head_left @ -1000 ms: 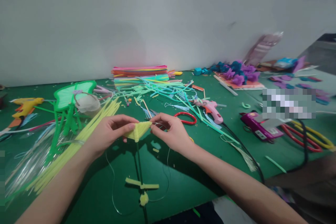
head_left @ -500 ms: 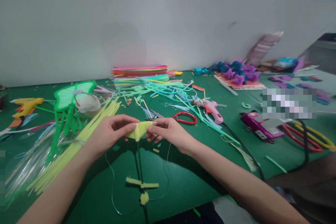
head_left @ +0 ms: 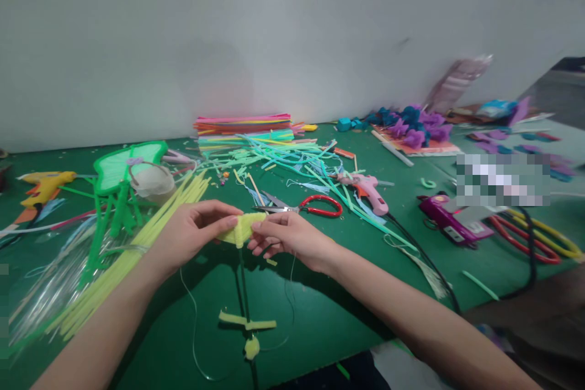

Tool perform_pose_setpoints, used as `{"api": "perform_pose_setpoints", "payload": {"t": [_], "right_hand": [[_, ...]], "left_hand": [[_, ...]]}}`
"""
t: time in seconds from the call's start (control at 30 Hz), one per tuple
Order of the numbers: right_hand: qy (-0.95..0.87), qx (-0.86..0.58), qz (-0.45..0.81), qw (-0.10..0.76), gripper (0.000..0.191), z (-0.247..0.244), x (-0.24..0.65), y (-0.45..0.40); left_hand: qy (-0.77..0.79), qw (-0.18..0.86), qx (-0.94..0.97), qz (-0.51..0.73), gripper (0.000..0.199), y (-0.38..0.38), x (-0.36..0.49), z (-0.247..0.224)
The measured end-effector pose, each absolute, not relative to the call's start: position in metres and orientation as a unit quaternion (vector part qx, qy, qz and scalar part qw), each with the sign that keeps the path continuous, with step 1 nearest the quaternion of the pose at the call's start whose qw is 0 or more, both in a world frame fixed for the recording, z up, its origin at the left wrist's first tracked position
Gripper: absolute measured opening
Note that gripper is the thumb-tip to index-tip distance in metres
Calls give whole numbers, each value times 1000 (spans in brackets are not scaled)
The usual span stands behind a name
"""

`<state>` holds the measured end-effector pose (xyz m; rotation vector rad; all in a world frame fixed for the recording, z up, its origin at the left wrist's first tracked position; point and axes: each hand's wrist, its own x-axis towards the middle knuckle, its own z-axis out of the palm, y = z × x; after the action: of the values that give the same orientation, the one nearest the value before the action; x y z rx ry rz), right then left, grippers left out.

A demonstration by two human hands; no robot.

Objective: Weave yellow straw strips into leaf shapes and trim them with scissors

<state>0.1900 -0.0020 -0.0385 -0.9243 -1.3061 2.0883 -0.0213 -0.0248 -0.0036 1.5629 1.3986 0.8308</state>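
My left hand (head_left: 198, 228) pinches the left side of a small yellow fuzzy piece (head_left: 240, 230) between thumb and fingers. At its right edge, my right hand (head_left: 287, 234) grips the same piece with thumb and forefinger, the other fingers curled below. A thin dark stem (head_left: 244, 283) hangs down from the piece, with a yellow crosspiece (head_left: 249, 321) and a yellow knob (head_left: 251, 348) lower on it. Clear thread (head_left: 194, 317) loops down on both sides. Just behind my right hand lie red-handled scissors (head_left: 322, 206), blades partly apart.
Yellow stems (head_left: 123, 262), a green fuzzy shape (head_left: 130, 167) and a yellow glue gun (head_left: 46, 187) lie left. Coloured stems (head_left: 244, 124) are behind. A pink glue gun (head_left: 372, 192), purple device (head_left: 452, 222) and purple-blue flowers (head_left: 415, 125) are right.
My right hand has shifted slightly left along the yellow piece, uncovering more of the scissors. My left hand holds nearly the same place. The thread has swung a little left.
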Motion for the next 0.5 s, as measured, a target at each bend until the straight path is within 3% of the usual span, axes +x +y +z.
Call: {"api": "perform_pose_setpoints", "payload": {"t": [0.5], "right_hand": [[-468, -320, 789, 238, 29, -44, 190, -2]], "left_hand": [[554, 431, 633, 326, 33, -24, -20, -4]]}}
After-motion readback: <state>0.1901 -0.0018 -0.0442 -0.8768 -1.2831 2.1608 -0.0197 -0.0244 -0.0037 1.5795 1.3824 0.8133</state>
